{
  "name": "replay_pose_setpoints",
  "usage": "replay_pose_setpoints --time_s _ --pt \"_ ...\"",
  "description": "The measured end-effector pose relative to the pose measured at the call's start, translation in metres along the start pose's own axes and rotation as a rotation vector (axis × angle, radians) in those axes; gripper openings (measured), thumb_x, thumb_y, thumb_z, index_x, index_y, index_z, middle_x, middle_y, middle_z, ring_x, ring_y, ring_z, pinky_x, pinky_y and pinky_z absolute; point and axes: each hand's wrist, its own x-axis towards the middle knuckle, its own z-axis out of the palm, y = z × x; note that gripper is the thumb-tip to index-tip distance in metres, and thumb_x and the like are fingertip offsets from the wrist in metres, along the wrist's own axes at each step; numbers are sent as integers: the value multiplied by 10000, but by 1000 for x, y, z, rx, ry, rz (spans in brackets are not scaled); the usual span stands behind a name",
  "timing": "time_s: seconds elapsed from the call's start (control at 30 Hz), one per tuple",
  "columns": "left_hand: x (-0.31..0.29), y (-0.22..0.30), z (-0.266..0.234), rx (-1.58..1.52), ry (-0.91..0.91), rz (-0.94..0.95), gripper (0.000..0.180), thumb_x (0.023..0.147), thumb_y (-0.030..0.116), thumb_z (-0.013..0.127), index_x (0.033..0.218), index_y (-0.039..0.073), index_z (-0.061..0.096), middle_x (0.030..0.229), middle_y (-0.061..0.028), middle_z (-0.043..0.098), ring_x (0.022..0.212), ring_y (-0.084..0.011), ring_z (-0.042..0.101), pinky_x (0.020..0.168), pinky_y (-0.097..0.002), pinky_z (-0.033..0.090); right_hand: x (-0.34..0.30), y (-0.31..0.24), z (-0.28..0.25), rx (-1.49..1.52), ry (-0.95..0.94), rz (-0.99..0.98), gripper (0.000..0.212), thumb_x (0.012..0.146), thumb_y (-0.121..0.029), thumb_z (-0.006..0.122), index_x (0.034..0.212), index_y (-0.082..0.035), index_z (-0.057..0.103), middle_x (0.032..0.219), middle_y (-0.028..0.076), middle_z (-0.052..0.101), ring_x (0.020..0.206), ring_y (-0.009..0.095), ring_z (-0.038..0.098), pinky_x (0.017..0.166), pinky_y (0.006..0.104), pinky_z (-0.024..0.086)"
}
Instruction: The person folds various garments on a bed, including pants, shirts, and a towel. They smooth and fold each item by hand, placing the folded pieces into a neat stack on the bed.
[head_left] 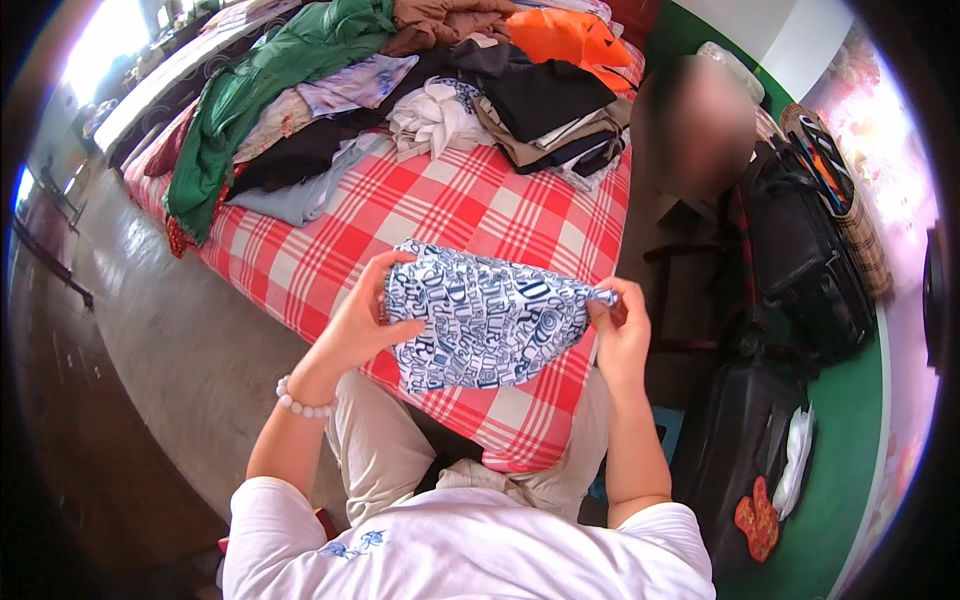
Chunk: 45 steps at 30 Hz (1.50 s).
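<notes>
A white garment with a dark blue letter print is held up above the near corner of the bed, partly folded; its exact kind I cannot make out. My left hand, with a string of pale beads round the wrist, grips its left edge, thumb on the near face and fingers at the top edge. At the opposite end, my right hand pinches a gathered corner between thumb and fingers. Beneath it lies a red and white checked bedcover.
Across the bed's far side lie a green garment, a white crumpled cloth, a stack of folded dark clothes and an orange bag. Black bags stand on the right by the wall. A blurred patch hides something beside the bed.
</notes>
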Motion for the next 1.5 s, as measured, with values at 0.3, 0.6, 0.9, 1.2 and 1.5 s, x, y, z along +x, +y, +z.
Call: replay_pose_setpoints --time_s 0.3,0.6,0.9,1.2,1.5 --pt "-11 -61 4 119 26 -25 1002 763 -79 685 1527 103 63 1444 -145 378 1247 -172 442 1008 -314 403 -30 28 -5 472 -482 594 698 856 8 624 1465 -95 299 1251 103 559 1132 202 557 977 333 422" --pt "133 2 18 -95 -129 207 752 825 -94 603 1478 83 273 1360 -77 445 1202 -142 463 1019 -297 388 170 19 -14 124 -393 0 548 730 77 521 1275 23 547 1306 73 541 1199 162 495 1049 280 335" --pt "417 -28 27 -90 198 276 775 817 59 689 1464 124 266 1336 -191 442 1187 -258 477 1005 -366 396 434 82 17 -723 25 -497 605 814 -264 675 1380 -258 461 1480 130 345 1349 372 335 1099 458 286" --pt "452 -113 16 681 474 517 616 895 199 586 1441 151 305 1357 -338 304 1155 -537 438 969 -506 406 400 174 141 -1016 -180 -134 542 896 -602 458 1385 -366 446 1540 43 272 1427 416 108 1014 760 131" --pt "359 -86 -83 1442 550 193 388 739 234 756 1056 61 613 1090 -128 613 1067 -300 548 854 -394 463 392 172 136 -986 -89 -131 506 916 -548 461 1376 -337 467 1522 57 301 1423 423 105 1028 738 155"
